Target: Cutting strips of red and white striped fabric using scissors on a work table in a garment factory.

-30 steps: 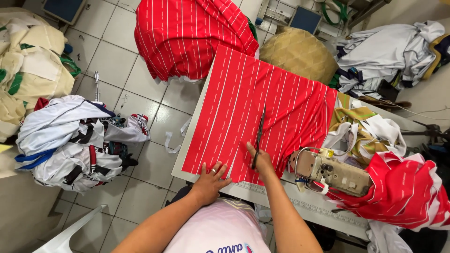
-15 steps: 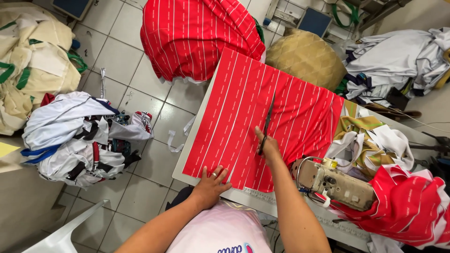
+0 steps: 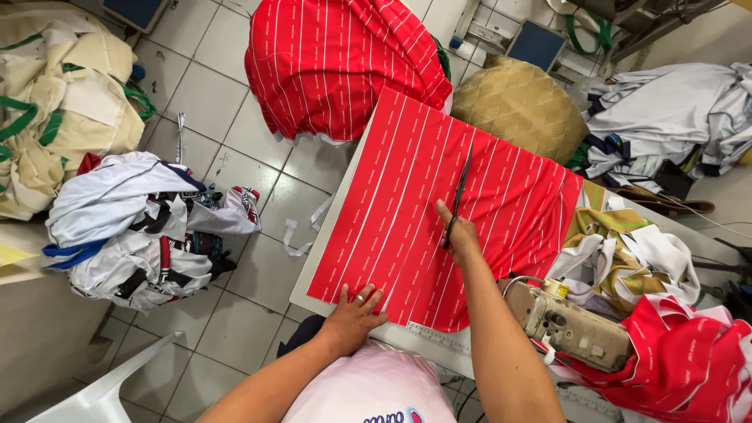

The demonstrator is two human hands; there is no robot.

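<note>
We are cutting about halfway up the red cloth (image 3: 407, 204) with scissors (image 3: 460, 188) gripped in our right hand (image 3: 460, 235), our flat, open left hand (image 3: 356, 309) pressing its near edge, the far half still uncut.

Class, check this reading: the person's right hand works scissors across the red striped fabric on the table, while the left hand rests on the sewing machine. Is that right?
Not quite. In the head view the left hand lies flat on the near edge of the red striped fabric, not on the sewing machine. The right hand does hold the scissors on the fabric.

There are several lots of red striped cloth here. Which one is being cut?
The flat sheet on the table; the right hand runs scissors along it. The others lie bunched.
</note>
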